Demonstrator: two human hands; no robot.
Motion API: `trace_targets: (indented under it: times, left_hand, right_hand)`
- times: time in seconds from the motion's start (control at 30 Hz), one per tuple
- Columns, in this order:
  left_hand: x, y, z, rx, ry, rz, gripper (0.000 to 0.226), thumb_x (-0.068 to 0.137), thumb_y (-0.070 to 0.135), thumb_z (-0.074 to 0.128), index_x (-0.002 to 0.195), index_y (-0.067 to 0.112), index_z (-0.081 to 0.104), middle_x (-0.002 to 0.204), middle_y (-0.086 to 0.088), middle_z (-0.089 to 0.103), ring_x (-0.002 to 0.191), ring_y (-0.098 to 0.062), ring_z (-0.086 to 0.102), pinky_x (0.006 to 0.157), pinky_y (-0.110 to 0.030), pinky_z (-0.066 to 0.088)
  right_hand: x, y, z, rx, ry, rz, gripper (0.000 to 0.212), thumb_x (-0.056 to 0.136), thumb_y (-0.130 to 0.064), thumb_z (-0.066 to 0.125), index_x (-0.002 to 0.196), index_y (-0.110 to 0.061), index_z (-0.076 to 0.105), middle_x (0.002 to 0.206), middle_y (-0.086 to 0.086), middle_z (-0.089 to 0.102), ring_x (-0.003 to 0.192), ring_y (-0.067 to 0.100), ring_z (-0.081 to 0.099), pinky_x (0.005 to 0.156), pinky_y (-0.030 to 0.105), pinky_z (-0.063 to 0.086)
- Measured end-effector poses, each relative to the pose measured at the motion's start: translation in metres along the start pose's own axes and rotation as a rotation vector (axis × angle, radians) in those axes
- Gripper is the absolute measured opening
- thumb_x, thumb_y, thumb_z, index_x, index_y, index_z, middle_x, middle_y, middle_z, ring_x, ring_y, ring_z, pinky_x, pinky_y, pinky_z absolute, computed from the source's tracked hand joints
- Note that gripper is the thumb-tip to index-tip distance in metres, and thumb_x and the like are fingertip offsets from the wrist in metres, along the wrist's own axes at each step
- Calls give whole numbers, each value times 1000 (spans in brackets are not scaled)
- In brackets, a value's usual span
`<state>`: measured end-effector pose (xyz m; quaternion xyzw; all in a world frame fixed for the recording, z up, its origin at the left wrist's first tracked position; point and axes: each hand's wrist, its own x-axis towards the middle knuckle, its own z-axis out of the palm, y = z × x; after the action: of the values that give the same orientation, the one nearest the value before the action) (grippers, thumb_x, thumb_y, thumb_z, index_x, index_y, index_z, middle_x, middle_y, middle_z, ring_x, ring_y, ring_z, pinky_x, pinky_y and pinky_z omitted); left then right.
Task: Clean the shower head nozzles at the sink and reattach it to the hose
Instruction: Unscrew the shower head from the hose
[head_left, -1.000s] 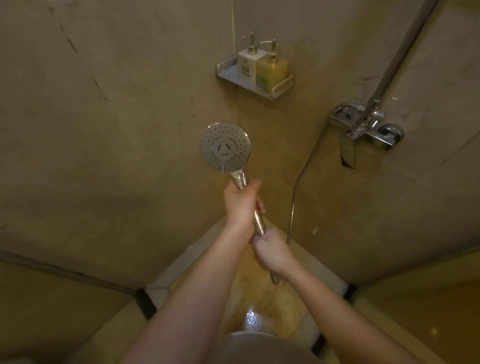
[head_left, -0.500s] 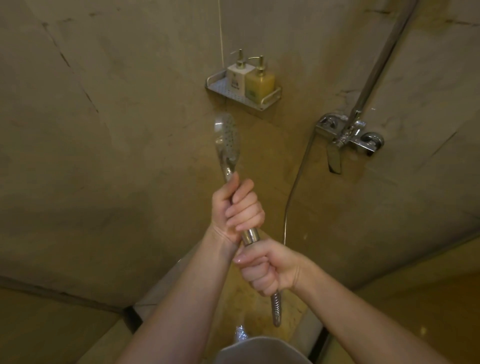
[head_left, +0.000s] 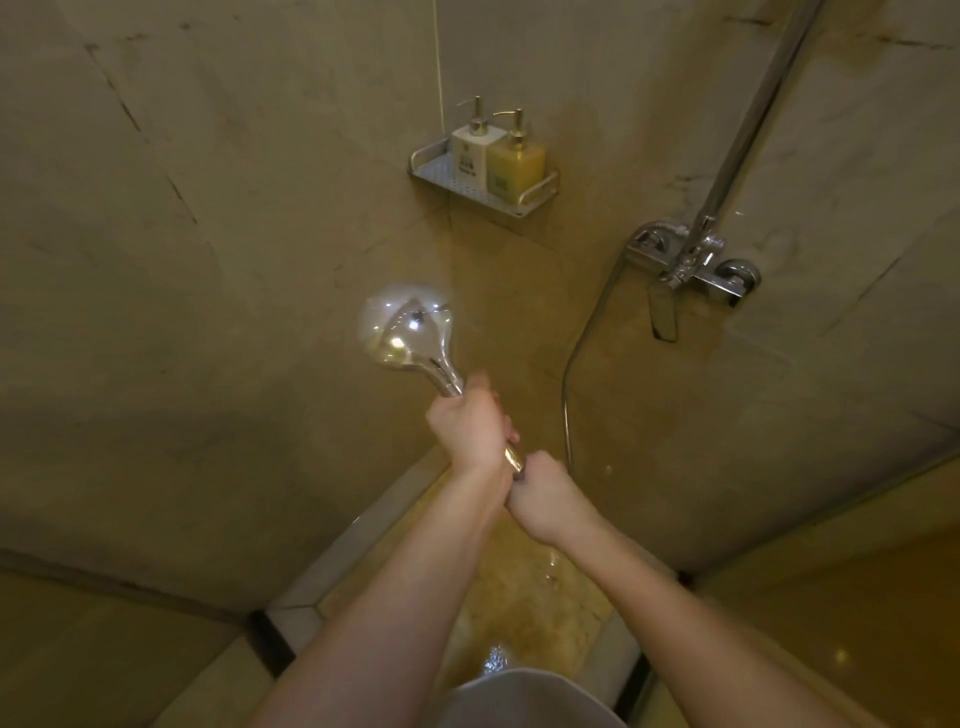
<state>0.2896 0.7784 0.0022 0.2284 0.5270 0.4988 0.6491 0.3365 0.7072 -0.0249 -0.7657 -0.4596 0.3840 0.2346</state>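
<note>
The shower head is seen left of centre, raised in front of the shower wall with its chrome back turned to the camera, so the nozzles are hidden and their condition cannot be judged. Its handle is gripped just below the head by the left hand, fingers wrapped around it. The joint at the handle's lower end is clasped by the right hand, where the hose is taken to meet it. No sink is in view. Whether the head is being unscrewed or screwed back on cannot be told. Both forearms are stretched forward and upward, nearly touching.
</note>
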Motion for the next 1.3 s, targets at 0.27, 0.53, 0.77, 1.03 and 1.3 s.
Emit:
trace_targets:
  times: [0.27, 0.53, 0.77, 1.03, 1.3]
  left_hand:
    - [8, -2, -11, 7, -186, -53, 23, 93, 3, 59, 78, 12, 44, 49, -3, 39, 39, -18, 40, 43, -27, 41]
    - [11, 27, -35, -398, -1051, -305, 18, 76, 17, 80, 86, 11, 66, 68, -3, 57, 49, -14, 55, 46, -25, 48]
    - [16, 31, -25, -519, -1298, -439, 24, 101, 25, 58, 86, 7, 58, 44, 4, 37, 31, -10, 34, 35, -20, 35]
    - [-5, 16, -8, 23, -207, -71, 37, 96, 27, 70, 73, 22, 42, 46, 6, 30, 35, -10, 28, 37, -23, 25]
    - [-8, 4, -5, 120, -83, 113, 24, 99, 14, 62, 92, 19, 39, 77, -2, 47, 59, -15, 49, 57, -32, 45]
  right_hand:
    - [2, 7, -5, 43, 70, -25, 20, 83, -11, 55, 64, -14, 52, 63, 10, 55, 54, 27, 48, 54, 34, 34]
    - [-18, 5, -21, 817, -868, 78, 43, 93, -12, 50, 54, -23, 36, 44, -8, 25, 32, 2, 18, 36, 11, 8]
    - [-11, 0, -7, 1018, -1270, 33, 42, 93, -16, 51, 53, -23, 42, 46, -8, 19, 35, 4, 13, 37, 13, 1]
    - [-6, 7, 2, 395, -240, 18, 27, 87, -5, 52, 68, -20, 40, 48, 0, 36, 40, 14, 30, 41, 25, 24]
    - [3, 6, -7, -159, 253, -84, 13, 82, -18, 53, 70, -18, 47, 84, 17, 67, 80, 42, 61, 58, 35, 42]
